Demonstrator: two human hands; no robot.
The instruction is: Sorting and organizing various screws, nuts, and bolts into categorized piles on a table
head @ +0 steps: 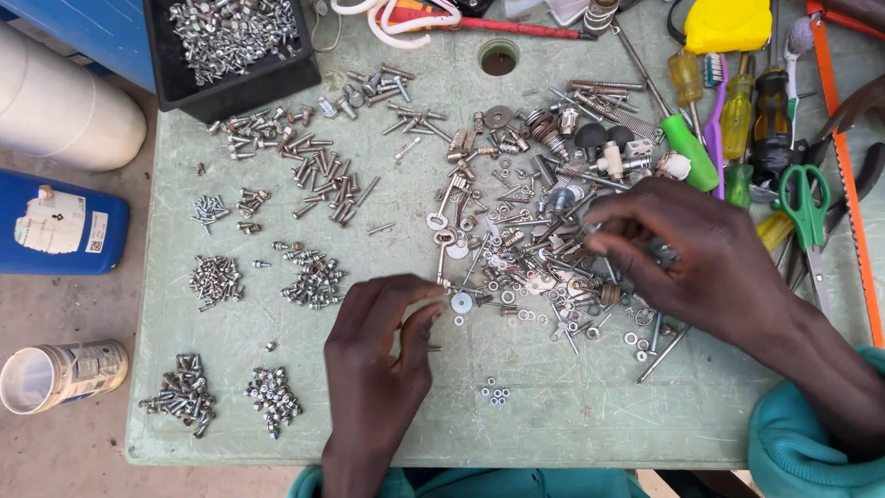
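2 hands [387, 341] [701, 249] over mixed hardware pile [535, 249], bare table [572, 415] near edge

We see a pale green table [572, 415] with a matt, scuffed, scratched painted surface. On it lie shiny bare-metal screws and washers [516, 249], bright and silvery, some dulled. A black plastic tray [235, 88] looks smooth and faintly glossy. The screwdriver handles [737, 115] are clear glossy plastic, yellow and green. The scissors [807, 207] have smooth green plastic grips. The sleeve [802, 443] is soft teal cloth. Beside the table, a blue plastic canister [60, 231] carries a paper label.
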